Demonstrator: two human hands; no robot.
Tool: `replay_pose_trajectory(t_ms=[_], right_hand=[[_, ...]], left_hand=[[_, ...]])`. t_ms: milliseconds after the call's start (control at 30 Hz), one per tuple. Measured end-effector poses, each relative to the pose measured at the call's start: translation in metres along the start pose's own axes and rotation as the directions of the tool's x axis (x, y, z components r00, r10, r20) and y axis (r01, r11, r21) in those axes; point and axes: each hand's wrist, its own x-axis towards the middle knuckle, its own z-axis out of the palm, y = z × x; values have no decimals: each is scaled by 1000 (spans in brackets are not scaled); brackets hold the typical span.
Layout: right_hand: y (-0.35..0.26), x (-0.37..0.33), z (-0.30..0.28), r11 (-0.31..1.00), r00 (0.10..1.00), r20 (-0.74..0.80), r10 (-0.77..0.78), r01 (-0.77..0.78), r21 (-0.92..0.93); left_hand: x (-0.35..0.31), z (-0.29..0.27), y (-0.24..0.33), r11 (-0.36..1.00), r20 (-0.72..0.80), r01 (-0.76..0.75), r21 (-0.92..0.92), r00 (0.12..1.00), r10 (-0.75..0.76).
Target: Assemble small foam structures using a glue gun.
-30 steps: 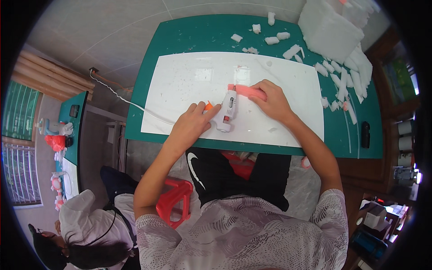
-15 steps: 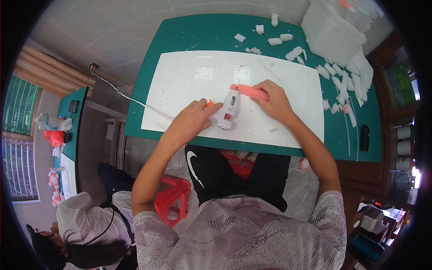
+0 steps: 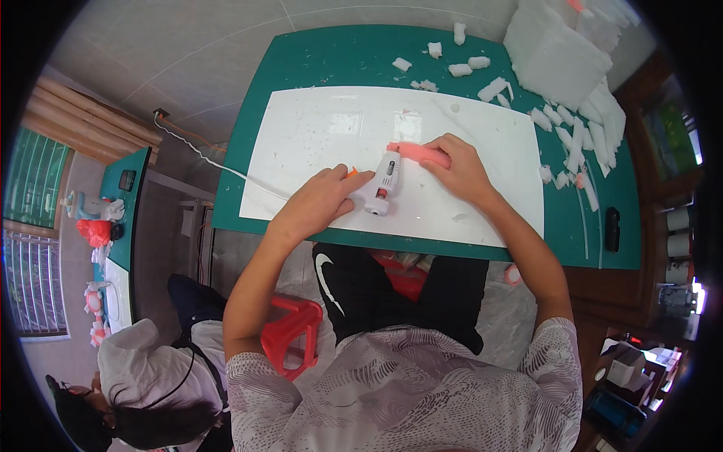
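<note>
White glue gun [image 3: 386, 182] — pink strip [image 3: 416, 151] — green tabletop [image 3: 331, 56].

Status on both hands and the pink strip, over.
Left hand gripping white glue gun. Right hand holding pink strip. Nozzle at strip's left end. White scraps aside, upper right.

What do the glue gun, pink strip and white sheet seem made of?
Glue gun: probably hard plastic, its white shell smooth. Pink strip: perhaps fabric or foam, looking matte. White sheet: glossy, mirroring bright patches; plastic or coated board, unclear.
</note>
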Motion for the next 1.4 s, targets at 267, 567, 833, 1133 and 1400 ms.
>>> replay_pose_trajectory(t_ms=[267,567,833,1133,1400], right_hand=[[-2,1,1,1000,1000,6,13,-13,-15],[-2,1,2,1000,1000,4,16,-16,-26],[-2,1,0,1000,1000,-7,18,-18,4],[-1,1,0,999,999,-37,14,-13,33],[0,2,-4,993,994,-71,85,-79,82]], left_hand=[[0,-3,-2,999,28,10,-31,1000,-9],[1,-5,-6,999,49,7,-54,999,-5],[2,-8,-3,997,81,38,-71,996,-32],[1,-4,-5,997,42,-5,-82,999,8],[0,-3,-6,997,77,44,-66,996,-38]])
